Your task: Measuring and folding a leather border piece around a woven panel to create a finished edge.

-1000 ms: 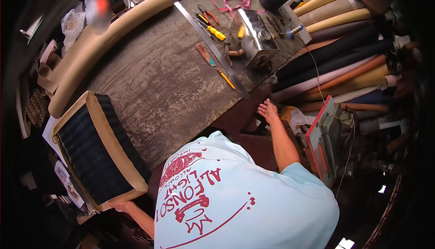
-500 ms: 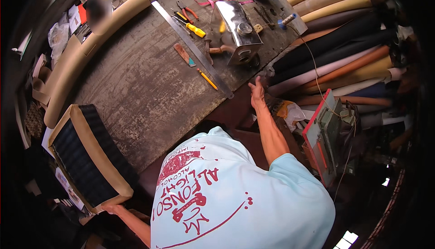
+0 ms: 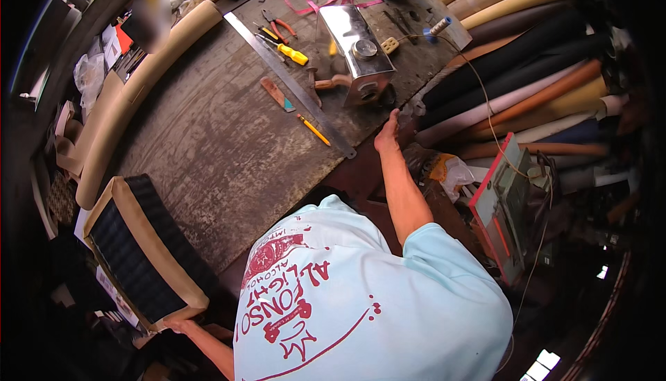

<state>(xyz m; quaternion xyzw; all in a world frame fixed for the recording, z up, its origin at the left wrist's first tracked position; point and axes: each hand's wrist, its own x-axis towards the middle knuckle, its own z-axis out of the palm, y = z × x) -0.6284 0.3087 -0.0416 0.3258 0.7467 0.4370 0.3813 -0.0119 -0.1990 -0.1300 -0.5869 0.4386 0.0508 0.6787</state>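
At the lower left, a black quilted piece with tan borders (image 3: 132, 263) stands tilted beside the table. My left hand (image 3: 179, 326) grips its near bottom corner; the fingertips are hidden behind the border. Over the table's right edge, my right hand (image 3: 388, 133) is stretched out with nothing in it. Just beyond it, close to the fingertips, stands a shiny metal box with a round knob (image 3: 357, 52). A hammer (image 3: 329, 83) lies against the box's left side.
The worn wooden table (image 3: 208, 145) carries a steel ruler (image 3: 288, 83), a pencil (image 3: 313, 130), a cutter (image 3: 277, 94), a yellow screwdriver (image 3: 293, 54) and pliers (image 3: 279, 29). Rolled material (image 3: 149, 79) lines the left edge. Many coloured rolls (image 3: 513, 97) lie to the right.
My right hand has turned flatter, its fingers now closer together and nearer the metal box. The view has shifted slightly; my left hand keeps its hold on the quilted piece.
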